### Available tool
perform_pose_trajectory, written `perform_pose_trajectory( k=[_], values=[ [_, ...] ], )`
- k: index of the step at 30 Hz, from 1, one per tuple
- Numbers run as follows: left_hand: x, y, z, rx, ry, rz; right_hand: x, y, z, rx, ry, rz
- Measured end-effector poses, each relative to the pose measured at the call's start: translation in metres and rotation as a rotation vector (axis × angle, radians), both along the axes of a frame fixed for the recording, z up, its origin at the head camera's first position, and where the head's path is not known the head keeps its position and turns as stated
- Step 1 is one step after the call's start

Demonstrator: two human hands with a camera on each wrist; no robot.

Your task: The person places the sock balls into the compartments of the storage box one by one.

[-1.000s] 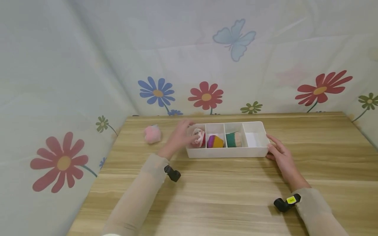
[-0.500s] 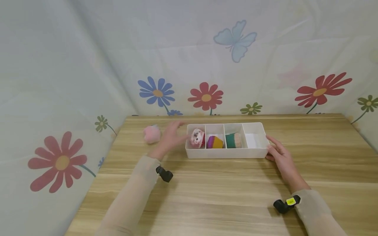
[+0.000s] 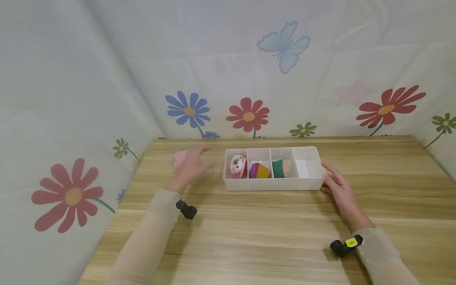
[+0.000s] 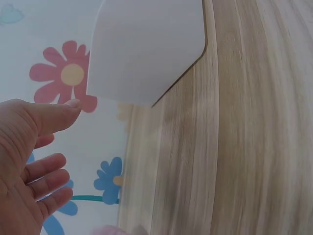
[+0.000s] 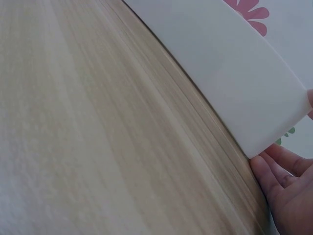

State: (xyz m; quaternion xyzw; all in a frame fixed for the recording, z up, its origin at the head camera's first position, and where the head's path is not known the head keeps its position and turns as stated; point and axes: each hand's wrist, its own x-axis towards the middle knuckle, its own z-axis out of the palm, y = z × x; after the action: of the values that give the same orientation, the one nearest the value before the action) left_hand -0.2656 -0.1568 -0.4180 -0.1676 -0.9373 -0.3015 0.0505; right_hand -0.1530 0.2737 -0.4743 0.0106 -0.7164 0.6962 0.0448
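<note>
A white box [image 3: 274, 185] with several compartments stands on the table. From left to right, its compartments hold a round white-and-red piece [image 3: 238, 166], a purple-and-yellow piece [image 3: 259, 171] and a ribbed green-and-beige piece [image 3: 282, 169]; the rightmost compartment shows only its pale bottom. Left of the box, my left hand [image 3: 191, 168] hovers with fingers spread, holding nothing. Behind it, a soft pink lump [image 3: 177, 159] is partly hidden. My right hand [image 3: 341, 190] holds the box's right end; in the right wrist view its fingertips [image 5: 259, 166] touch the lower corner.
The wood-grain table [image 3: 263, 233] reaches back to a pale curtain [image 3: 213, 51] printed with flowers and a butterfly. Another curtain wall [image 3: 71, 130] borders the table's left side. Small black cameras sit on both wrists.
My left hand has withdrawn from the box's leftmost compartment and moved left to the pink lump, now partly covering it. The right hand and the box have stayed put.
</note>
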Motion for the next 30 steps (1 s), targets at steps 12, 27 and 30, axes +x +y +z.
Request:
perform_pose_trajectory(
  k=[12, 27, 30],
  values=[
    [-0.004, -0.027, -0.007, -0.058, 0.044, 0.028, -0.001, 0.0, -0.001, 0.026, 0.005, 0.001],
    [-0.019, -0.054, -0.008, -0.034, 0.008, 0.054, 0.0, 0.001, 0.0, 0.011, 0.003, 0.005],
    [-0.021, -0.058, -0.01, -0.011, 0.02, 0.044, 0.001, 0.0, 0.0, 0.01, -0.001, 0.004]
  ],
)
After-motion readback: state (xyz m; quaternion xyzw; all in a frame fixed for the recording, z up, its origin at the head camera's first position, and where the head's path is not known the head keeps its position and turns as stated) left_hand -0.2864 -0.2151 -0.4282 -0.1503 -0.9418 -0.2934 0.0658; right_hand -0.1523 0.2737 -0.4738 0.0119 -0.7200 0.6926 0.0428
